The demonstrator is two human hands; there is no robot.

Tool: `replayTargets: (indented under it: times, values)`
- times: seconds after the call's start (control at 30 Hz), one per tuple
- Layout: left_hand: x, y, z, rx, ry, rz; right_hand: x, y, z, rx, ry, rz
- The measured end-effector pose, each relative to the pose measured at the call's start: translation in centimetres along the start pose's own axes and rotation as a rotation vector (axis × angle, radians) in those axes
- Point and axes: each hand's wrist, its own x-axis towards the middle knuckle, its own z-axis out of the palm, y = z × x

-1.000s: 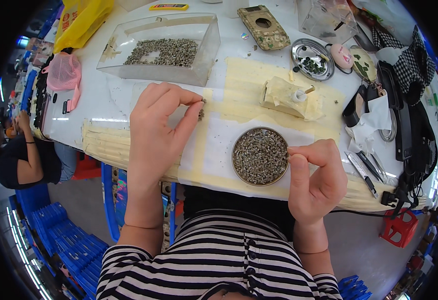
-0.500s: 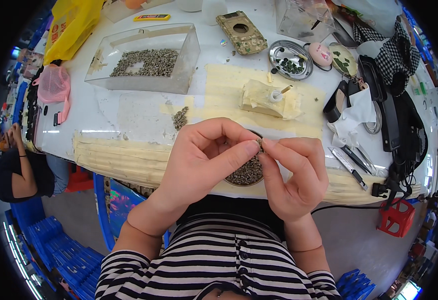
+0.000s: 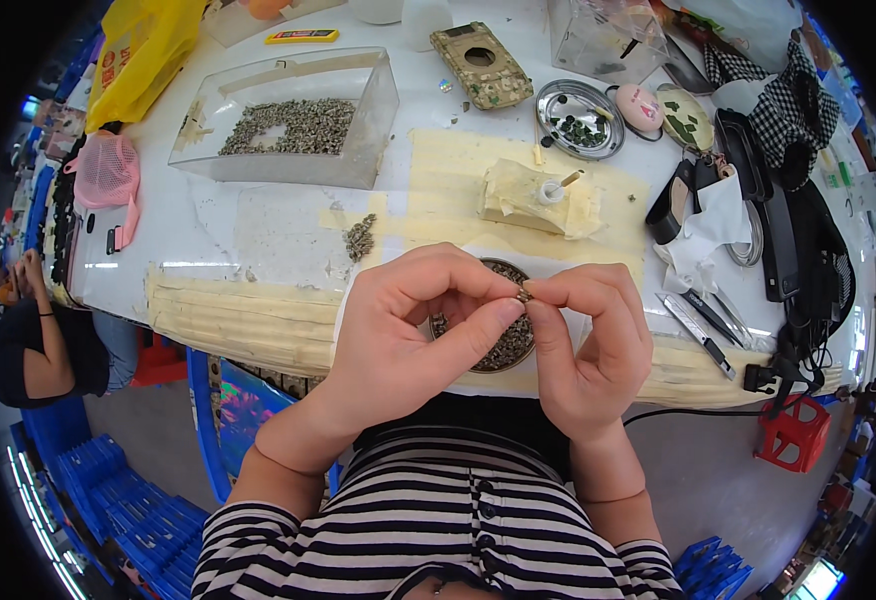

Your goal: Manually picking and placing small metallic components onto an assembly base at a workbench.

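My left hand (image 3: 413, 325) and my right hand (image 3: 590, 345) meet at their fingertips over a round dish (image 3: 531, 352) filled with small grey-brown pieces. Between both thumbs and index fingers is one tiny brownish piece (image 3: 524, 294), too small to name. Both hands are closed in a pinch on it. Part of the dish is hidden behind my left hand. Just beyond my left hand lies a little heap of similar grey pieces (image 3: 360, 238). Farther off, a clear plastic box (image 3: 383, 120) holds many more of them.
A tape-covered block (image 3: 508, 195) with a small white pot stands ahead. To its right are a metal dish (image 3: 610, 148) of dark green pieces, a utility knife (image 3: 703, 340), tweezers and black straps. A camouflage case (image 3: 503, 90) lies at the back. At far left sits another person.
My fingertips have shifted slightly, turning the small piece between them. My left hand has moved a little, so more of the dish's contents shows.
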Motion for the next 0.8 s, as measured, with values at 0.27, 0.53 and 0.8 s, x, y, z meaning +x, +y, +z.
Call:
replayTargets:
  times: [0.27, 0.53, 0.8]
  values:
    - [0.03, -0.26, -0.26, 0.183, 0.032, 0.17, -0.09, 0.14, -0.01, -0.026, 0.008, -0.034]
    - [-0.05, -0.08, 0.05, 0.006, 0.029, 0.077, 0.03, -0.14, -0.09, -0.052, 0.031, -0.059]
    - [0.27, -0.1, -0.86, -0.327, -0.145, -0.105, 0.08, -0.19, -0.2, -0.004, 0.018, -0.122]
